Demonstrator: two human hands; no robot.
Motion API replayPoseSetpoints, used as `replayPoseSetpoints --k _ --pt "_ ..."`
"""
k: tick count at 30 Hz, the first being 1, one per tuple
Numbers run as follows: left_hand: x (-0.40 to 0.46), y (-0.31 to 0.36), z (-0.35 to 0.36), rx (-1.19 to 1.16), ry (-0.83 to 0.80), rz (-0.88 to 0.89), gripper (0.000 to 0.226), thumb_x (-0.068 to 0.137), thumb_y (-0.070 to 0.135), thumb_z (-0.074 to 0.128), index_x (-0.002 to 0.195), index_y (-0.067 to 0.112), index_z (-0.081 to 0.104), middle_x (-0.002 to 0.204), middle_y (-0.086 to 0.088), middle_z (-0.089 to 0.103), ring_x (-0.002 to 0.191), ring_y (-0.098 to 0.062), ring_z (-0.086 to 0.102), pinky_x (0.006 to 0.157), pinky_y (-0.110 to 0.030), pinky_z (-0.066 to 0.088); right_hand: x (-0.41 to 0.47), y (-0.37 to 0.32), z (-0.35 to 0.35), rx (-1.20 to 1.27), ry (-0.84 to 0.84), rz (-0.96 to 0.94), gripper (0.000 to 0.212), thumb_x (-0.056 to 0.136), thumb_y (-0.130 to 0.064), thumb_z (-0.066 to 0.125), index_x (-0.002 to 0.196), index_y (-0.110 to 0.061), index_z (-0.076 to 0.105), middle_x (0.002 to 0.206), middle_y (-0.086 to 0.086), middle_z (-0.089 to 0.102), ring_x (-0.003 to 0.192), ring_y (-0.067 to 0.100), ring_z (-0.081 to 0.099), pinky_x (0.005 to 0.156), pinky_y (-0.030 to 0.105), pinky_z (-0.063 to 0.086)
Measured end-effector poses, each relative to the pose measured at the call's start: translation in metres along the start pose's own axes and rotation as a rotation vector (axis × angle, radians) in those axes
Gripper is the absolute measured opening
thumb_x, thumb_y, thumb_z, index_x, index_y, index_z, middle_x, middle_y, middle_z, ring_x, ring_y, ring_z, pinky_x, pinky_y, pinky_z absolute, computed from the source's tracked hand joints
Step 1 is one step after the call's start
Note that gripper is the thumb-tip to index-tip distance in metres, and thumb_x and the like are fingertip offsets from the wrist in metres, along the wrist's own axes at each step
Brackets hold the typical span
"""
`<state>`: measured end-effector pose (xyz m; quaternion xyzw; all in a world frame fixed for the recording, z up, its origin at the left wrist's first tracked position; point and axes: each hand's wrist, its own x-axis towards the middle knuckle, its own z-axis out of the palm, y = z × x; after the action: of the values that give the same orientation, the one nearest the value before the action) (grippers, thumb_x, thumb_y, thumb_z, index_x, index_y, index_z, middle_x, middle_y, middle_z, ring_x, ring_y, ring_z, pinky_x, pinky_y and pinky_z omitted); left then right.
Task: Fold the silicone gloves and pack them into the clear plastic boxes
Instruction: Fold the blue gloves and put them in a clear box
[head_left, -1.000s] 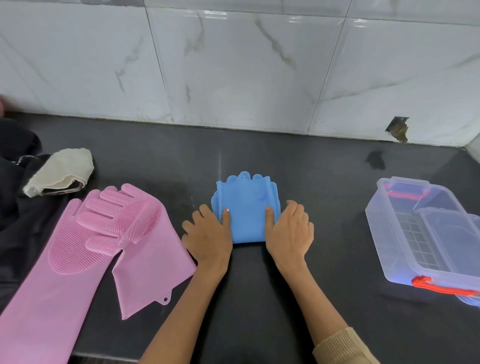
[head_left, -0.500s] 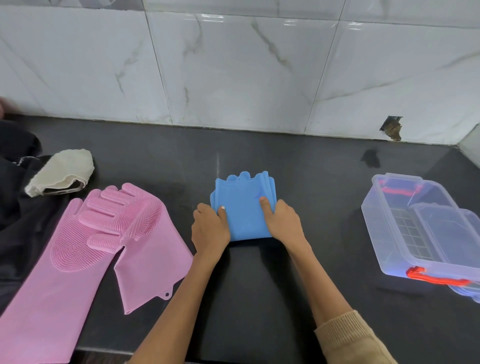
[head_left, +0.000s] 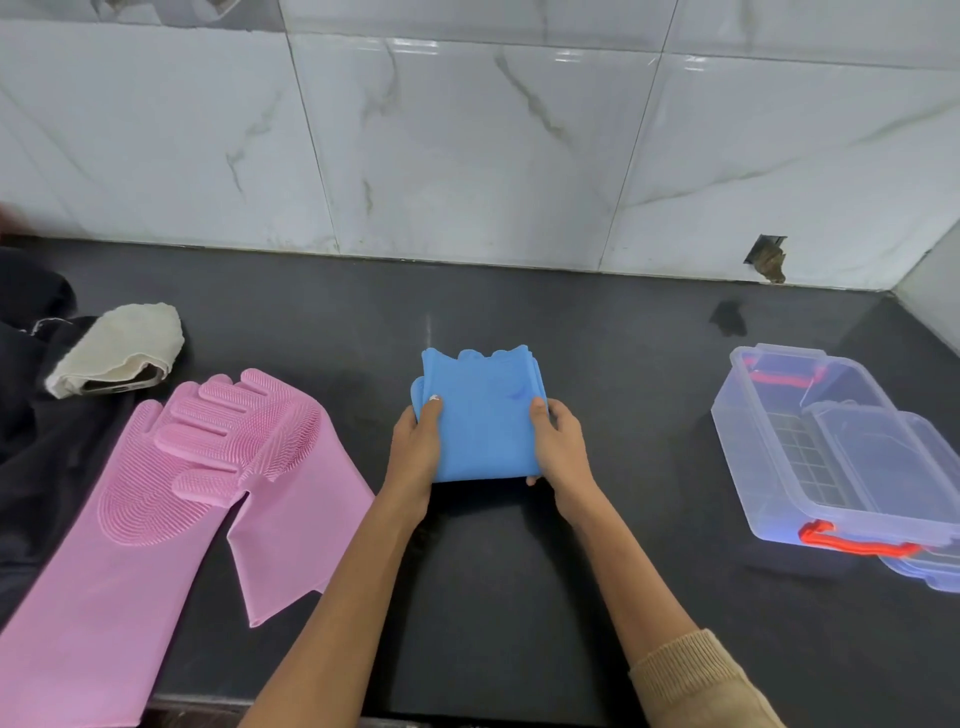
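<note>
Folded blue silicone gloves (head_left: 483, 415) form a square bundle at the middle of the dark counter. My left hand (head_left: 415, 447) grips the bundle's left edge, thumb on top. My right hand (head_left: 558, 447) grips its right edge the same way. The bundle looks lifted slightly off the counter. A pair of pink silicone gloves (head_left: 171, 493) lies flat and unfolded at the left, the bristled palm facing up. At the right stands a clear plastic box (head_left: 769, 452) with red latches, open, with a second clear box or lid nested in it.
A phone under a cream cloth (head_left: 119, 348) lies at the back left beside dark fabric (head_left: 36, 415). A white marble-tile wall (head_left: 467, 156) runs along the back of the counter. The counter's front edge is near the bottom of the view.
Both hands went from pressing flat on the blue bundle to gripping its side edges, and the bundle has risen a little toward me.
</note>
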<state>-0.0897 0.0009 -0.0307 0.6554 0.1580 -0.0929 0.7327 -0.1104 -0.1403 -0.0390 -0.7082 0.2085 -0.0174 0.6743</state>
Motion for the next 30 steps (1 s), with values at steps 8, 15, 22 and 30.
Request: replayPoseSetpoints --k 8,15,22,30 --pt "-0.016 0.016 0.028 -0.339 -0.204 0.013 0.018 0.088 0.023 0.059 0.105 0.016 0.057 0.1 -0.002 0.072 0.088 -0.021 0.071 0.066 -0.037 0.06 -0.018 -0.035 -0.042 0.103 0.161 -0.141 0.024 0.097 -0.035 0.043 0.109 -0.02 0.057 0.091 -0.008 0.065 0.062 -0.001 0.063 0.044 0.019 0.047" --pt "-0.044 0.039 0.118 -0.282 -0.502 0.006 0.023 0.087 0.015 0.06 0.108 0.009 0.052 0.108 -0.006 0.069 0.09 -0.02 0.071 0.071 -0.039 0.059 -0.041 -0.07 -0.147 0.036 0.427 -0.207 0.021 0.096 -0.034 0.049 0.107 -0.02 0.06 0.088 -0.006 0.064 0.065 -0.001 0.06 0.042 0.012 0.044" --pt "-0.078 0.038 0.226 -0.119 -0.709 0.008 0.053 0.082 -0.003 0.059 0.127 0.005 0.033 0.115 -0.011 0.058 0.103 -0.027 0.06 0.091 -0.045 0.05 -0.059 -0.087 -0.271 -0.148 0.564 -0.103 0.019 0.096 -0.03 0.049 0.101 -0.017 0.061 0.086 0.004 0.062 0.061 0.013 0.057 0.041 0.022 0.044" --pt "-0.073 0.019 0.262 0.367 -0.676 0.344 0.076 0.083 0.008 0.062 0.14 0.018 0.012 0.112 -0.003 0.051 0.097 -0.015 0.055 0.08 -0.028 0.047 -0.053 -0.064 -0.305 -0.447 0.451 0.007 0.033 0.1 -0.034 0.04 0.11 -0.009 0.059 0.089 0.0 0.057 0.072 0.016 0.056 0.048 0.022 0.046"
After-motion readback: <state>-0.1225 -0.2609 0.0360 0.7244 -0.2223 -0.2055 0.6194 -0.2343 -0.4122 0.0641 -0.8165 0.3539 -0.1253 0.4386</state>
